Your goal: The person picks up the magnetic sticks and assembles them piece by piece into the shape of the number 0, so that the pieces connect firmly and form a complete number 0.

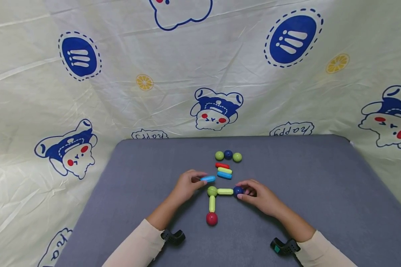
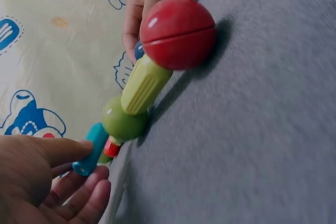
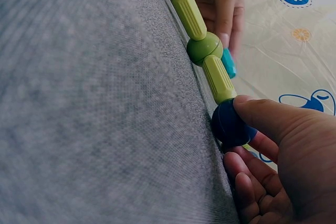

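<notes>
- Dark wristbands [image 1: 173, 237] circle both wrists, at the cuffs of the pale sleeves [image 1: 135, 244].
- The red ball [image 1: 212, 218] is the nearest piece on the grey bench [image 1: 320, 178]; a yellow-green rod [image 1: 212, 204] joins it to a green ball [image 1: 212, 191] toward the far edge.
- From that ball a second yellow-green rod [image 1: 225, 191] runs toward the bench's right edge, to a navy ball [image 1: 238, 191].
- The right hand [image 1: 261, 196] pinches the navy ball between thumb and fingers.
- The left hand [image 1: 188, 184] pinches a blue rod [image 1: 208, 179] close by the green ball; I cannot tell if they touch.
- Beyond lie three loose rods [image 1: 224, 171]: blue, yellow-green, red.
- Nearest the far edge, three balls [image 1: 228, 154] sit in a row: green, navy, green.
- A printed cloth [image 1: 173, 66] hangs behind.
</notes>
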`<state>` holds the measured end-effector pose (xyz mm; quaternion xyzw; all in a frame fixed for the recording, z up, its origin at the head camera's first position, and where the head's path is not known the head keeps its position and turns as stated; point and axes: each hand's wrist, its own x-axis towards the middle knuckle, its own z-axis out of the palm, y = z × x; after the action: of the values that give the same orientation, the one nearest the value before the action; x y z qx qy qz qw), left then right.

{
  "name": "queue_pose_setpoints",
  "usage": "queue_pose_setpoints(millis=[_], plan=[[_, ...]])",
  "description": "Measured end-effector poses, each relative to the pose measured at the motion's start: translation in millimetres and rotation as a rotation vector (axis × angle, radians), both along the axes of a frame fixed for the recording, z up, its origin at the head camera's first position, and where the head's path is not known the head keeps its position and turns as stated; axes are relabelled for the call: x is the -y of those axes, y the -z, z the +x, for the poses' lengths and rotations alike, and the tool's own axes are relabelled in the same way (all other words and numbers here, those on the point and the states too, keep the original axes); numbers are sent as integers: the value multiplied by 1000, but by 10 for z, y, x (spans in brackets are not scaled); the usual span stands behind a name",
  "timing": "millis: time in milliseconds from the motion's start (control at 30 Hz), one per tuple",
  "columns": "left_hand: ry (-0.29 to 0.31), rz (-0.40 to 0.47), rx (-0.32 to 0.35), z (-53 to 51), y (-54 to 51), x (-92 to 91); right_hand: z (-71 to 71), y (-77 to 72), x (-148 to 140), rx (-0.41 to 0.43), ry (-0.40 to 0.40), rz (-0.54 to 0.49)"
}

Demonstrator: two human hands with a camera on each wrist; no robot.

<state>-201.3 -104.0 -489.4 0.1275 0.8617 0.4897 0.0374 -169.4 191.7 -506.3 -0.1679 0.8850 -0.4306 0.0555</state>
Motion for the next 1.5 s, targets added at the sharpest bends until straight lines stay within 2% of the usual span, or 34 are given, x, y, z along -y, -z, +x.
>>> queue_pose_setpoints(millis=[167, 533, 600, 667, 767, 967, 1033, 1267, 1500], plan=[[-14, -107, -38, 67, -6, 112, -1, 0, -2, -7, -2, -3], [53, -304, -127, 218, -36, 279, -8, 19, 7, -13, 0, 5], [60, -327, -132, 256, -48, 289, -9, 25, 10, -6, 3, 7], [58, -324, -105, 295, -58, 295, -8, 28, 12, -6, 1, 7], [56, -274, -37, 343, -60, 297, -2, 25, 8, -15, -4, 4], [52, -69, 196, 427, -28, 299, -3, 1, 8, -4, 0, 1], [55, -10, 249, 459, -17, 300, -4, -6, 11, 1, 1, 4], [87, 145, 382, 566, -24, 276, 3, -13, 2, 11, 29, 42], [136, 227, 454, 624, -44, 259, -30, -62, 19, 11, 38, 33]])
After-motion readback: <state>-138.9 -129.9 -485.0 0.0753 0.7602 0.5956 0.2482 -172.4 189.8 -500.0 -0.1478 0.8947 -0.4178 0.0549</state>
